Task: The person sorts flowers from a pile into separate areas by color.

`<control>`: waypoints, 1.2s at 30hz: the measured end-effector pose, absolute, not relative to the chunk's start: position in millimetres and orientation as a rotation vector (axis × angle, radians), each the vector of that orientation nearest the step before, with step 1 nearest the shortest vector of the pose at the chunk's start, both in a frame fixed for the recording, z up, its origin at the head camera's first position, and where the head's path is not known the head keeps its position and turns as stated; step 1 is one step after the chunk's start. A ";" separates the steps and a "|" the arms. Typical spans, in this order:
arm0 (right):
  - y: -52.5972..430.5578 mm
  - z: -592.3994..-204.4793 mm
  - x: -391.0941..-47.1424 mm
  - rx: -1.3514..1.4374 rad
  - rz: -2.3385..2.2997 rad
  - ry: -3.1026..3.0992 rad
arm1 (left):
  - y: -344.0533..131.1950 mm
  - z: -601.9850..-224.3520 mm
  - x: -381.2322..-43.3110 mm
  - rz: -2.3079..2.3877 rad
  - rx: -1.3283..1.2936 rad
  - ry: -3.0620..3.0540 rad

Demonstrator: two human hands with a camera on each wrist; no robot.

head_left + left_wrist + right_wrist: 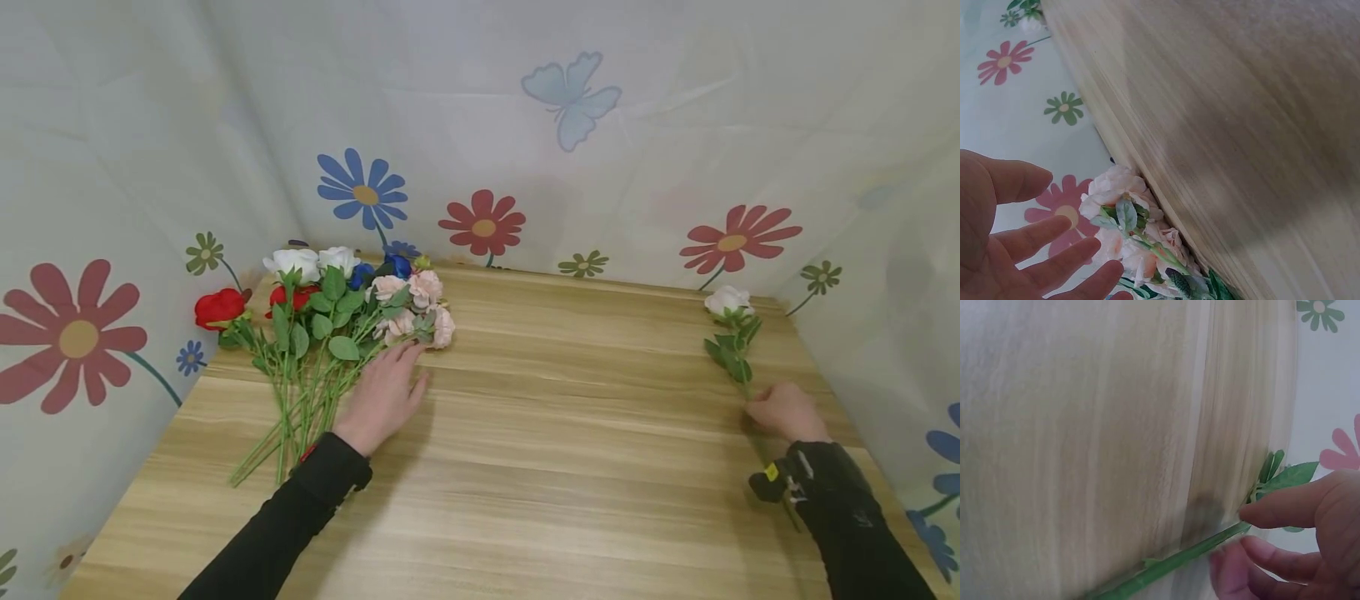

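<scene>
On the right of the table, my right hand (787,412) pinches the green stem (1179,562) of a white rose (727,302) between thumb and fingers. The rose lies along the tabletop with its bloom toward the back edge. My left hand (384,396) is over the pile on the left, its fingertips by the pale pink flowers (401,310). Seen in the left wrist view, its fingers (1060,262) are spread and hold nothing, next to the pink blooms (1141,244). Whether they touch the flowers I cannot tell.
Red roses (220,309), white roses (296,265) and blue flowers (397,267) share the left pile, their stems (288,417) crossing toward the front. A wooden table (570,433) carries everything. A curtain (450,100) with printed flowers hangs round the back and sides.
</scene>
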State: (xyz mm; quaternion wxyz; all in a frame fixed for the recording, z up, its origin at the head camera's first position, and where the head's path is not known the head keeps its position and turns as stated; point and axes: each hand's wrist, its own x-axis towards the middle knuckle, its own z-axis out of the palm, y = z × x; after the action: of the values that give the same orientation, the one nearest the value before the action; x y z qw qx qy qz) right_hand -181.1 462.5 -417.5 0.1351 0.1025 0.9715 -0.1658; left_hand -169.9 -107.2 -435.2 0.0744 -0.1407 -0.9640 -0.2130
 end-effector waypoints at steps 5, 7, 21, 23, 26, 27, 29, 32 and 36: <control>451.5 -419.8 -179.9 0.323 -0.443 2.988 | -108.6 -433.4 -169.4 -0.600 -0.414 -2.890; 443.1 -418.8 -180.5 0.325 -0.447 3.051 | -109.4 -433.4 -169.5 -0.575 -0.415 -2.881; 347.6 -415.1 -196.8 0.063 -1.048 3.093 | -115.6 -429.9 -168.7 -0.449 -0.405 -2.797; 331.1 -413.6 -196.3 0.026 -1.184 3.022 | -116.2 -428.6 -168.3 -0.441 -0.401 -2.802; 303.8 -412.4 -195.0 -0.042 -1.396 2.876 | -118.1 -427.4 -168.6 -0.413 -0.403 -2.800; 294.4 -412.6 -194.8 -0.064 -1.453 2.827 | -118.9 -427.1 -168.7 -0.404 -0.403 -2.800; 276.0 -412.8 -194.1 -0.079 -1.554 2.712 | -120.6 -426.5 -168.7 -0.392 -0.398 -2.803; 250.1 -412.3 -193.8 -0.065 -1.672 2.567 | -123.4 -425.4 -168.1 -0.388 -0.382 -2.815; 220.5 -412.3 -195.3 -0.040 -1.823 2.380 | -127.4 -425.1 -166.9 -0.385 -0.342 -2.845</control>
State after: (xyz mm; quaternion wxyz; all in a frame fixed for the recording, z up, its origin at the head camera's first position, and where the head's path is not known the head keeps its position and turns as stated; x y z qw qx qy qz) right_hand -195.3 220.5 -412.3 0.0713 -0.0134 0.7918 -0.6065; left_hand -166.9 -127.4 -425.1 0.1250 -0.1172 -0.9763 -0.1322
